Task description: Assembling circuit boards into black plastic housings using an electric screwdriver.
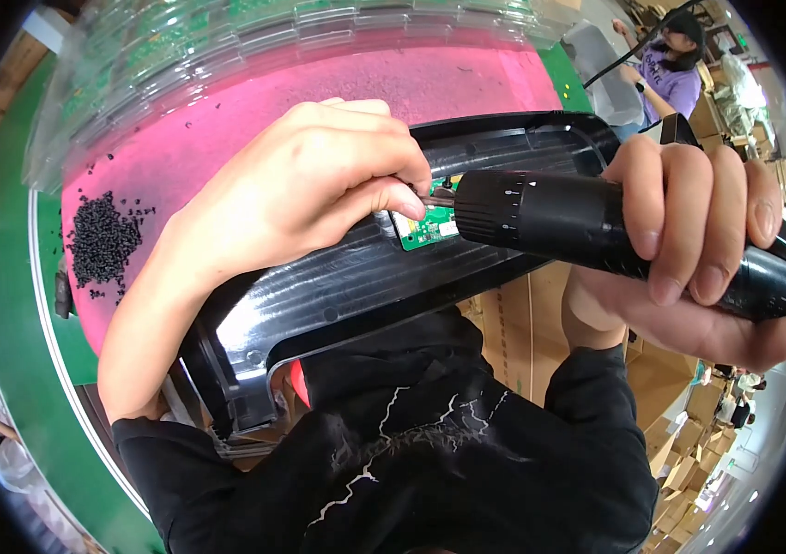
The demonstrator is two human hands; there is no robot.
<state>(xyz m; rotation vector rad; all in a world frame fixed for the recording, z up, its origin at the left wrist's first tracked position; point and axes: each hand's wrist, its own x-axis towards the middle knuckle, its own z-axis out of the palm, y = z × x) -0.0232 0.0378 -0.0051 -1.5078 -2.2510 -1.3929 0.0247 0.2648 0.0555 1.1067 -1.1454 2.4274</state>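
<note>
My right hand (693, 226) is wrapped round a black electric screwdriver (555, 222), held nearly level with its bit toward the left. At the bit's end, my left hand (305, 175) has thumb and forefinger pinched together; whatever lies between them is hidden. Just beneath the fingertips and the bit is a small green circuit board (423, 236), partly covered by the screwdriver's nose. The board lies in a long, glossy black plastic housing (356, 291), which slants across the table's near edge above my lap.
A heap of small black parts, apparently screws (102, 240), lies on the pink mat (227, 115) at left. Stacked clear plastic trays (291, 28) line the far side. A person in a purple shirt (677, 88) works at the far right, beside a grey bin (596, 69). Cardboard boxes (684, 480) stand at right.
</note>
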